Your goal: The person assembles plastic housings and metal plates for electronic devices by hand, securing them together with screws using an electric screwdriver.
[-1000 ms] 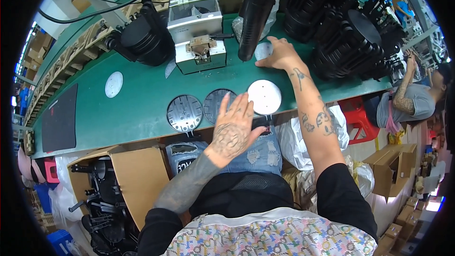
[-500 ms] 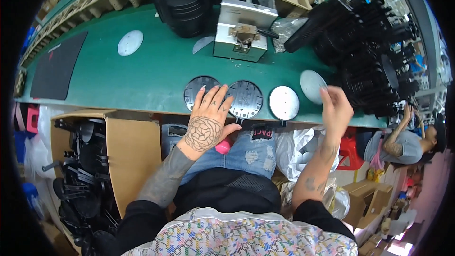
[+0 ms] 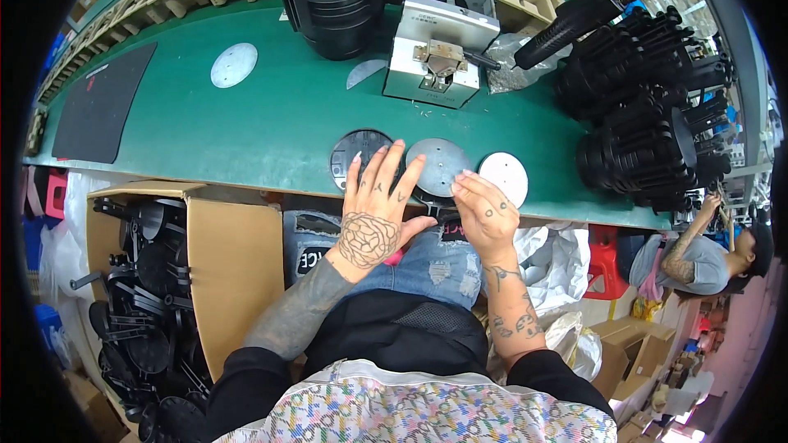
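A thin grey metal disc (image 3: 438, 166) with small holes is pinched at its right edge by my right hand (image 3: 488, 217). It covers a black round plate with a short handle, of which only the lower rim and handle show. My left hand (image 3: 373, 226) has its fingers spread over another black round plate (image 3: 349, 156) at the left and holds nothing; its fingertips hide part of that plate. Close to my right hand lies a third round piece topped with a pale disc (image 3: 503, 176).
Behind stands a metal bench machine (image 3: 439, 61). Stacked black round parts (image 3: 338, 8) are left of it, more (image 3: 640, 148) at right. A grey disc (image 3: 234, 66) and dark mat (image 3: 103, 102) lie left. A carton (image 3: 234, 258) of black parts stands below; a person (image 3: 694, 262) sits at right.
My right hand has carried the grey disc leftward from the right side onto the middle black plate. My left hand stays spread near the left plate. The whole view has shifted slightly.
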`<state>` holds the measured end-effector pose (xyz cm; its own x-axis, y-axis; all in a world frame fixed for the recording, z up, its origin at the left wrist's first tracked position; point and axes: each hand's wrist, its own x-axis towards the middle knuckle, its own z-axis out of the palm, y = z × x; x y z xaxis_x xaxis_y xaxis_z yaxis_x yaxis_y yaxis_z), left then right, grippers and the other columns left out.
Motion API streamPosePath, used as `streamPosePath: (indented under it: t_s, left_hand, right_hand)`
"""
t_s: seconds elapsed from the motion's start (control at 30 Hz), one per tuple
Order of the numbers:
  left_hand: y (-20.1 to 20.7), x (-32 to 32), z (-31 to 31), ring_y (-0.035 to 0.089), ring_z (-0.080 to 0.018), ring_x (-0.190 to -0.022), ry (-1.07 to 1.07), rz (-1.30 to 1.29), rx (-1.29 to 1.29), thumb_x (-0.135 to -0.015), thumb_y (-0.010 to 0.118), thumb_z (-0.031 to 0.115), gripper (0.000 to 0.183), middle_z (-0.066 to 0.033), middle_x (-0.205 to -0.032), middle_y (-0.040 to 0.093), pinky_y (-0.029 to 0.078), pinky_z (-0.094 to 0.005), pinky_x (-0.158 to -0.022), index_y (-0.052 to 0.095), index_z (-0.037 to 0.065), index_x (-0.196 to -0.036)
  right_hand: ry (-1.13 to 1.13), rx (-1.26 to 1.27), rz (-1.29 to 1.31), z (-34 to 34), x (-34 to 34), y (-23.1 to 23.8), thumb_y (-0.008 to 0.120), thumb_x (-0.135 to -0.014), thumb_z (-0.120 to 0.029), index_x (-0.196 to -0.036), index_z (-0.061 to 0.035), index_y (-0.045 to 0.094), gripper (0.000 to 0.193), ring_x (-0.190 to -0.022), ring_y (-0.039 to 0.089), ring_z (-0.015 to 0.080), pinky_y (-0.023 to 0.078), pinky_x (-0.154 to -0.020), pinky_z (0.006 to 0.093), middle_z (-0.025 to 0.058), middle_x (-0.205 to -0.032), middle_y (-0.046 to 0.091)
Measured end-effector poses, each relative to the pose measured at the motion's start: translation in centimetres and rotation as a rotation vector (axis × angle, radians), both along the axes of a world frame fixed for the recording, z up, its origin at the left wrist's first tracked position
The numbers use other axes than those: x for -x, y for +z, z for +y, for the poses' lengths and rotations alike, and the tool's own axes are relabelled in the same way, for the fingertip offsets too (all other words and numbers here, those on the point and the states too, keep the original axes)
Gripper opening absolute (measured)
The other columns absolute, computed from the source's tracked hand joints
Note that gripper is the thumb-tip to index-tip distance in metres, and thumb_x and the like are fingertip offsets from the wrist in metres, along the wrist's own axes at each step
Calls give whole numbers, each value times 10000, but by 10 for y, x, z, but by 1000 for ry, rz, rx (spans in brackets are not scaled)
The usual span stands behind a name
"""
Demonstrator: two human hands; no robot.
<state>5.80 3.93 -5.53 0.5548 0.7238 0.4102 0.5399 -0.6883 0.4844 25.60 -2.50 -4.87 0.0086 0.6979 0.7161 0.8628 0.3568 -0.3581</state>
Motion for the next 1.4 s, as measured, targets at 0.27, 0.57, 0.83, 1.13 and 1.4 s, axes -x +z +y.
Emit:
streamPosePath:
  t_s: [0.27,0.57,0.83,1.13,1.4]
  left_hand:
    - [-9,1,1,397,-339,-1424,-60,142,-54,-765,790,502,900,-111,-1534,457,233,-571,-1184,455,84,-1489]
    - [4,-1,7,377,-346,-1430,-99,265,-35,-796,718,567,879,-110,-1554,435,215,-572,-1192,506,13,-1445]
    - [13,4,15,421,-357,-1405,-129,298,-63,-773,806,472,856,-160,-1504,478,240,-575,-1184,501,7,-1424]
    - [-11,64,54,506,-402,-1293,250,-92,-40,-987,616,221,369,-215,-1430,509,407,-478,-1081,594,6,-1285]
    - [-27,54,61,550,-395,-1215,275,62,-207,-1027,453,223,334,-182,-1308,602,414,-467,-1040,625,6,-1212]
  right_hand:
    - [-70,319,-61,-26,4,0,790,-844,-228,-990,-129,754,179,-1122,702,222,442,-1079,466,32,-1084,762]
    - [-133,421,-121,-33,17,3,795,-835,-250,-1091,-134,749,285,-1220,641,231,403,-1103,476,39,-1221,719]
    - [-357,55,262,-96,-33,-18,736,-825,-31,-687,-67,609,191,-626,662,244,522,-621,342,59,-689,667]
    - [-1024,681,303,-237,-221,-119,620,-959,-233,-886,-18,687,237,-772,688,335,525,-705,418,186,-772,674]
    - [-792,1368,-127,-230,-303,-251,515,-898,-54,-1474,-44,415,584,-1401,431,372,413,-1148,425,220,-1498,451]
